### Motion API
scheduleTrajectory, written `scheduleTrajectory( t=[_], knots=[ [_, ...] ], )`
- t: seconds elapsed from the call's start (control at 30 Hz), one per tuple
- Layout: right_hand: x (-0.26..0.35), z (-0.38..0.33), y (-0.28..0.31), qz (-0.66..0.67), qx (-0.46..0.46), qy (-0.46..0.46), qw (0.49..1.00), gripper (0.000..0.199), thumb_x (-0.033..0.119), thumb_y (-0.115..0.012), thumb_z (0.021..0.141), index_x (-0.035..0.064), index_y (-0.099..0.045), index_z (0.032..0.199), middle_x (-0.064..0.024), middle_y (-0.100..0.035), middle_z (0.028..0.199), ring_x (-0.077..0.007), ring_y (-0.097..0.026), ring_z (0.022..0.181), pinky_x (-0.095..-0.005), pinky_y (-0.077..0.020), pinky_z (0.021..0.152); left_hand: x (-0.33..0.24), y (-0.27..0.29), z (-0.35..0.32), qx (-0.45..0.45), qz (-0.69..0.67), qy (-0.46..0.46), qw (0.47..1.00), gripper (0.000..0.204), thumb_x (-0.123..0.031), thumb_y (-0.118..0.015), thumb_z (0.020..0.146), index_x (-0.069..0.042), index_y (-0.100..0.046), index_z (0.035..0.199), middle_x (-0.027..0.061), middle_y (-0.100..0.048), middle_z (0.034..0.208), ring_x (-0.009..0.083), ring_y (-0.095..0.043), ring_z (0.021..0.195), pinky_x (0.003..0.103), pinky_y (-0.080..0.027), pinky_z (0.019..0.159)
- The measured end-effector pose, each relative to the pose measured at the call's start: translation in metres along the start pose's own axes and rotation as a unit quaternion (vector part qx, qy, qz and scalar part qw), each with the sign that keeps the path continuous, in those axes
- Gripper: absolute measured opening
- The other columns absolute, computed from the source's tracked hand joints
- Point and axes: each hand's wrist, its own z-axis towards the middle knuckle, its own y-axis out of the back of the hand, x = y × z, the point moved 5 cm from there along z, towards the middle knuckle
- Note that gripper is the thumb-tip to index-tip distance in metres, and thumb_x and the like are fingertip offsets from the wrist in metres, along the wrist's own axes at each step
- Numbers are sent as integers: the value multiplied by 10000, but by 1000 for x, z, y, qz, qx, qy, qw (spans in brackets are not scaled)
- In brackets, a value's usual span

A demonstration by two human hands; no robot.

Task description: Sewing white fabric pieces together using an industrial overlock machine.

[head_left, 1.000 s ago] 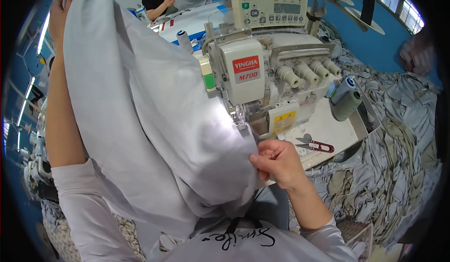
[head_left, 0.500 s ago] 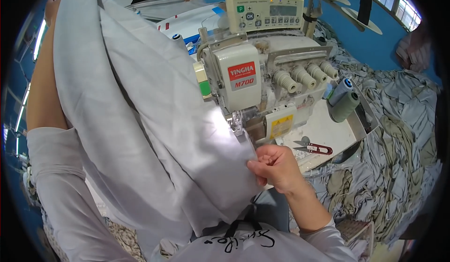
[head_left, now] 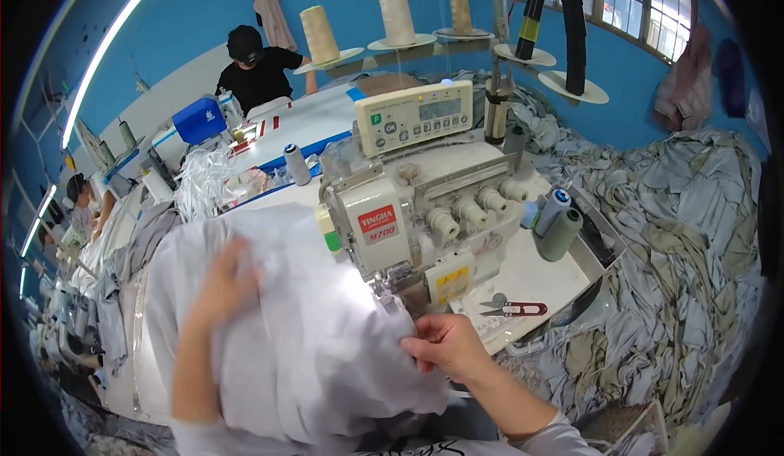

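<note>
A large piece of pale grey fabric [head_left: 302, 350] lies bunched over the table in front of a white overlock sewing machine [head_left: 380, 256]. Close to the presser foot [head_left: 390, 284], my right hand [head_left: 449, 348] pinches the fabric's right edge between thumb and fingers. On top of the cloth, at its far left part, is my left hand [head_left: 227, 284]. Motion smears its fingers, so whether they grip the fabric does not show. The machine's lamp lights the cloth beside the needle area.
Red-handled thread snips [head_left: 514, 306] lie on the machine's bed, near a grey-green thread cone [head_left: 560, 235]. Heaped cloth pieces [head_left: 686, 276] fill the right side. A control panel [head_left: 416, 117] tops the machine. Behind it, a person in black [head_left: 261, 72] is at another table.
My left hand has come down from the raised upper left, and the lifted fabric has dropped into a bunch on the table. My right hand still pinches the edge. The view has tilted up.
</note>
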Motion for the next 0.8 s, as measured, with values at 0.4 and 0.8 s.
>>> scheduleTrajectory(
  t=[0.4,0.8],
  knots=[
    [6,12,-4,9,10,29,1000,104,75,-684,820,-5,-617,831,-11,-593,625,-66,-541,476,-193,-414,422,-10,18,-55,-366,70,-18,928,132,-96,-522,902,10,-570,965,188,-598,838,346,-560,764,367,-448,706],
    [5,5,-9,18,11,57,998,99,83,-676,831,1,-621,827,-4,-595,618,-61,-534,474,-196,-406,410,17,61,26,-457,107,2,883,149,-170,-533,909,-43,-600,951,156,-620,820,325,-599,768,387,-458,689]
  ],
)
